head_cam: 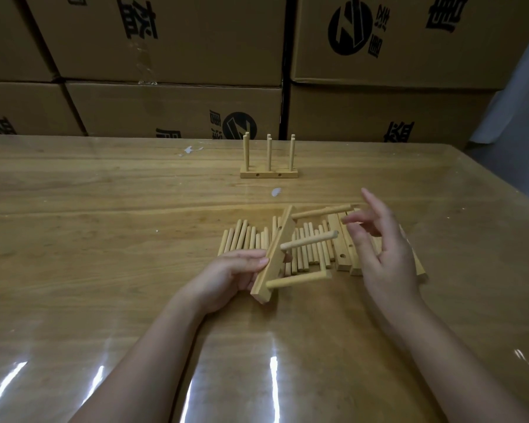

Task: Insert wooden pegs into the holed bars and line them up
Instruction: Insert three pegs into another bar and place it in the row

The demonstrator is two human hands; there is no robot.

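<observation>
My left hand (pixel 226 277) grips a holed wooden bar (pixel 274 254) tilted on its side above the table. Three pegs stick out of the bar to the right: one at the top (pixel 321 212), one in the middle (pixel 309 241), one at the bottom (pixel 297 279). To the right of those pegs my right hand (pixel 382 248) hovers with fingers spread and loose, holding nothing. Under both hands lies a row of loose pegs (pixel 242 239), with several bare bars (pixel 342 254) beside them. A finished bar with upright pegs (pixel 268 173) stands farther back on the table.
The wooden table (pixel 104 209) has a glossy clear cover. Stacked cardboard boxes (pixel 171 108) wall off its far edge. Small white specks (pixel 276 192) lie between the finished bar and the pile.
</observation>
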